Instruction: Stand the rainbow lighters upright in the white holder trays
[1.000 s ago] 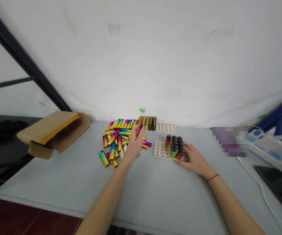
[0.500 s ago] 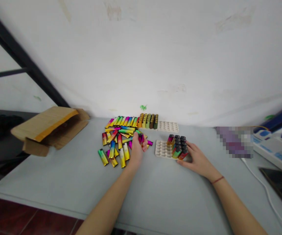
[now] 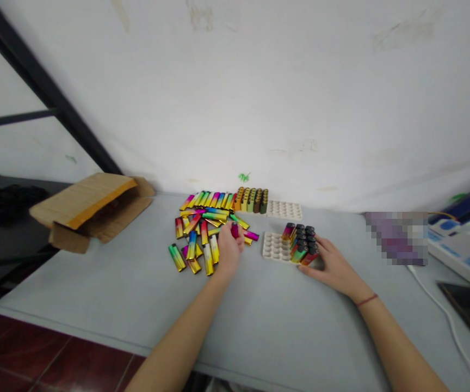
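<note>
My left hand [image 3: 230,252], at the right edge of a loose pile of shiny lighters [image 3: 192,246], is closed around a magenta lighter [image 3: 234,231] whose upper end shows above the fingers. Red, green, blue and gold lighters lie around it at several angles. To the right is a white tray [image 3: 273,247] with round pockets; several black-topped lighters [image 3: 305,239] stand upright in its right part. My right hand [image 3: 333,268] holds that tray's right end, thumb near the front corner and fingers beside the lighters. Part of its grip is hidden.
Behind the pile, a row of lighters [image 3: 208,200] lies side by side. Next to it stands a block of upright lighters [image 3: 251,200] and a second white tray [image 3: 284,209]. An opened cardboard box [image 3: 92,209] is at left; a phone [image 3: 469,310], cable and power strip [image 3: 459,253] at right.
My left hand has closed on the magenta lighter and raised its end upright among the fingers. My right hand stays at the tray. The whole view has shifted slightly.
</note>
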The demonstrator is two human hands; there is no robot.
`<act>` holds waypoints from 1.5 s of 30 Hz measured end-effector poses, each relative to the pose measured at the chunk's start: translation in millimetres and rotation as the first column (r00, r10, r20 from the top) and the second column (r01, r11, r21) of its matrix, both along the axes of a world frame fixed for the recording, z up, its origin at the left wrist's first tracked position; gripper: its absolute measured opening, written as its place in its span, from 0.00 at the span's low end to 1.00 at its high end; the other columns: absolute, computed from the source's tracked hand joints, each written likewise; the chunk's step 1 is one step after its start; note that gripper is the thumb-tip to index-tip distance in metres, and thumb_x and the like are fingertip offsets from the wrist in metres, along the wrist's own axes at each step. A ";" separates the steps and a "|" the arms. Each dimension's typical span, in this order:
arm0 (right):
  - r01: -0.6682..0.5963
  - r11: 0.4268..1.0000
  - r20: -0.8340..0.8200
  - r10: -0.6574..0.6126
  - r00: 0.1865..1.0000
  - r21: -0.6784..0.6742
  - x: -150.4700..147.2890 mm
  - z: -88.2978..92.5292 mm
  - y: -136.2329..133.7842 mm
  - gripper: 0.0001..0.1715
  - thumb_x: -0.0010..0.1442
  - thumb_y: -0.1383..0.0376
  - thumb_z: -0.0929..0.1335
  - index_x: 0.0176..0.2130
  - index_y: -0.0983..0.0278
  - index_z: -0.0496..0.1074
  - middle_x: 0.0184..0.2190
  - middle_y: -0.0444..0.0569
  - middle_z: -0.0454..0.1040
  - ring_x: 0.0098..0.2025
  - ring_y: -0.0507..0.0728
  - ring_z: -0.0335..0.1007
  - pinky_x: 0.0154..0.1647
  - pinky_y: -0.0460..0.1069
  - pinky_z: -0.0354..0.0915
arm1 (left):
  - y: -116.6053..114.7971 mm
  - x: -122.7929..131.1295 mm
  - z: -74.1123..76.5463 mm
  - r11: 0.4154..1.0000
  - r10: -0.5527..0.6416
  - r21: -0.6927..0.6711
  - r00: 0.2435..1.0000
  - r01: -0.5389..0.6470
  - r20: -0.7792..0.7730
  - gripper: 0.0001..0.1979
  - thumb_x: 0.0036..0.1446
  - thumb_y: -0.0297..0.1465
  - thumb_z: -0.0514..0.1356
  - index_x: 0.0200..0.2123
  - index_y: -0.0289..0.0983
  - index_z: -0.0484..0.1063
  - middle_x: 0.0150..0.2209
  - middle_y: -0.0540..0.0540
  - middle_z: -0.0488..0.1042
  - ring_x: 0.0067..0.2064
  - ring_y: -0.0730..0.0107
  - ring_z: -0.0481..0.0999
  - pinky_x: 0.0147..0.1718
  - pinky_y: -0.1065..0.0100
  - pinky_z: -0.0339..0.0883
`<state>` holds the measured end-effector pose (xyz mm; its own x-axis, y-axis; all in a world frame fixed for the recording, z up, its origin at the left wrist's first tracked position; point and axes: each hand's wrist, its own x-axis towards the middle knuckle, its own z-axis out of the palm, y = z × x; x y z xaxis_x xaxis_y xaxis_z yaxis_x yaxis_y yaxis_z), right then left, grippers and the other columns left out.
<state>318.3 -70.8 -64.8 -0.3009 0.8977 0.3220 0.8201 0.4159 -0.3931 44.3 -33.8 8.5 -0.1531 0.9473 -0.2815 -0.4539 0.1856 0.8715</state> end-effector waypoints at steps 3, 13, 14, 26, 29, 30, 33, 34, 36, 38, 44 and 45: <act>0.005 1.000 0.002 -0.005 1.000 0.000 0.1 -0.7 0.2 0.39 0.58 0.43 0.68 0.58 0.64 0.69 0.61 0.62 0.68 0.61 0.72 0.65 0.63 0.67 0.62 | -0.8 1.0 -3.8 1.000 0.026 -0.007 1.000 -0.026 0.014 0.19 0.60 0.42 0.46 0.20 0.40 0.55 0.14 0.59 0.46 0.14 0.81 0.42 0.14 0.78 0.38; 0.006 1.000 -0.003 -0.006 1.000 0.014 1.4 -3.4 0.5 0.39 0.58 0.44 0.68 0.60 0.62 0.68 0.61 0.60 0.68 0.61 0.71 0.65 0.63 0.67 0.62 | -0.2 -1.0 -2.6 0.999 -0.033 -0.032 0.999 0.033 0.008 0.20 0.59 0.42 0.45 0.19 0.40 0.55 0.13 0.58 0.45 0.14 0.80 0.42 0.13 0.77 0.37; 0.004 1.000 -0.003 -0.004 1.000 0.014 1.5 -3.2 0.3 0.39 0.58 0.44 0.68 0.60 0.62 0.68 0.61 0.60 0.68 0.61 0.71 0.65 0.63 0.67 0.62 | -0.3 -1.3 -1.8 0.999 -0.037 -0.031 0.999 0.037 0.005 0.19 0.59 0.41 0.45 0.18 0.40 0.54 0.13 0.58 0.45 0.14 0.80 0.42 0.13 0.77 0.37; 0.008 1.000 0.002 -0.008 1.000 -0.004 0.6 -1.9 -0.4 0.39 0.58 0.44 0.68 0.60 0.63 0.67 0.61 0.61 0.67 0.61 0.71 0.65 0.63 0.67 0.62 | -1.4 2.6 -16.7 0.999 0.026 0.034 0.990 -0.022 -0.138 0.19 0.59 0.48 0.51 0.26 0.39 0.61 0.16 0.58 0.54 0.16 0.78 0.52 0.16 0.76 0.46; 0.001 1.000 0.007 -0.001 1.000 0.004 0.6 -2.4 -0.4 0.40 0.58 0.44 0.68 0.61 0.62 0.66 0.62 0.61 0.67 0.61 0.71 0.65 0.64 0.67 0.61 | -7.0 5.9 -23.2 0.960 0.015 0.267 0.935 0.086 -0.356 0.12 0.61 0.42 0.54 0.37 0.40 0.65 0.21 0.56 0.63 0.21 0.75 0.61 0.22 0.74 0.57; -0.001 1.000 0.007 0.000 1.000 0.006 0.6 -2.3 -0.5 0.40 0.58 0.43 0.68 0.61 0.62 0.66 0.62 0.61 0.67 0.61 0.71 0.65 0.64 0.67 0.61 | -8.9 7.3 -24.4 0.933 0.012 0.329 0.898 0.148 -0.440 0.10 0.63 0.40 0.53 0.39 0.40 0.65 0.23 0.54 0.66 0.24 0.73 0.65 0.26 0.72 0.61; -0.004 1.000 0.008 0.004 1.000 0.003 -0.1 -0.8 -1.0 0.40 0.59 0.43 0.68 0.61 0.63 0.66 0.62 0.61 0.67 0.62 0.71 0.64 0.64 0.67 0.61 | -11.4 13.0 -24.7 0.832 0.048 0.446 0.758 0.330 -0.651 0.10 0.64 0.37 0.53 0.40 0.39 0.70 0.35 0.45 0.74 0.39 0.66 0.73 0.43 0.65 0.67; -0.004 1.000 0.008 0.004 1.000 0.002 -0.4 -0.1 -1.2 0.40 0.59 0.43 0.68 0.61 0.63 0.65 0.62 0.62 0.67 0.62 0.71 0.64 0.64 0.67 0.61 | -10.9 15.3 -24.0 0.795 0.073 0.473 0.714 0.380 -0.697 0.10 0.64 0.37 0.54 0.40 0.38 0.72 0.39 0.42 0.75 0.44 0.63 0.74 0.48 0.62 0.66; -0.005 1.000 0.005 0.005 1.000 0.003 -1.1 1.1 -1.3 0.40 0.59 0.44 0.68 0.61 0.64 0.65 0.61 0.62 0.67 0.62 0.71 0.64 0.64 0.66 0.61 | -8.5 20.0 -22.5 0.733 0.099 0.494 0.645 0.468 -0.758 0.11 0.63 0.36 0.56 0.41 0.38 0.75 0.45 0.40 0.76 0.50 0.59 0.73 0.54 0.59 0.64; -0.008 1.000 0.003 0.008 1.000 0.007 -1.7 1.8 -1.2 0.40 0.59 0.45 0.68 0.62 0.63 0.65 0.61 0.61 0.67 0.62 0.71 0.64 0.64 0.66 0.61 | -5.3 24.0 -22.0 0.702 0.082 0.474 0.601 0.531 -0.795 0.12 0.64 0.36 0.57 0.44 0.38 0.76 0.46 0.41 0.77 0.51 0.59 0.73 0.55 0.58 0.63; -0.005 1.000 0.004 0.005 1.000 0.001 -2.2 1.7 -0.6 0.39 0.59 0.45 0.69 0.62 0.62 0.65 0.62 0.60 0.67 0.62 0.71 0.64 0.64 0.66 0.61 | -0.6 28.2 -25.3 0.698 0.017 0.380 0.516 0.607 -0.856 0.12 0.64 0.33 0.57 0.47 0.39 0.77 0.47 0.42 0.80 0.50 0.58 0.75 0.54 0.58 0.64; -0.007 1.000 0.005 0.007 1.000 0.000 -2.3 1.9 -0.7 0.39 0.59 0.45 0.69 0.62 0.62 0.65 0.62 0.60 0.67 0.62 0.71 0.64 0.64 0.66 0.61 | -0.6 28.4 -25.4 0.697 0.016 0.369 0.501 0.615 -0.865 0.13 0.64 0.33 0.57 0.47 0.39 0.77 0.47 0.42 0.80 0.50 0.58 0.75 0.53 0.58 0.64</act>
